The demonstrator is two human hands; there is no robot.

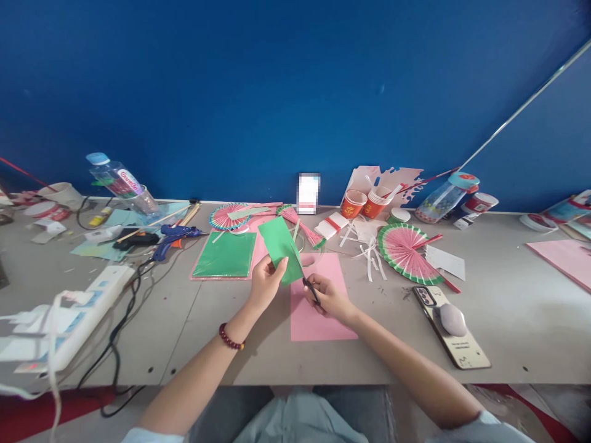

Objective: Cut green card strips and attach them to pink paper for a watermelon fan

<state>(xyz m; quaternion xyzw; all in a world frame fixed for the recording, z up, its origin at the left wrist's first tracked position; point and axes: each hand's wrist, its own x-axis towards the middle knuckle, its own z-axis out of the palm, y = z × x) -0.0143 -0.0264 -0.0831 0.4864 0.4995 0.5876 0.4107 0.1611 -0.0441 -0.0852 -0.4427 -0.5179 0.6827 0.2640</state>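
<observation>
My left hand (pixel 266 280) pinches a green sheet of paper (pixel 280 249) by its lower edge and holds it up above the table. My right hand (pixel 329 297) is closed round a pair of dark-handled scissors (pixel 311 288) whose tips meet the green sheet's lower right corner. A pink sheet (pixel 318 320) lies flat on the table under both hands. A bead bracelet sits on my left wrist.
A stack of green paper (pixel 226 255) lies on pink card to the left. A watermelon paper fan (pixel 404 249), white paper strips, red paper cups (pixel 354 203), a blue glue gun (pixel 173 237), a power strip (pixel 90 304) with cables and a phone (pixel 450 326) surround the work spot.
</observation>
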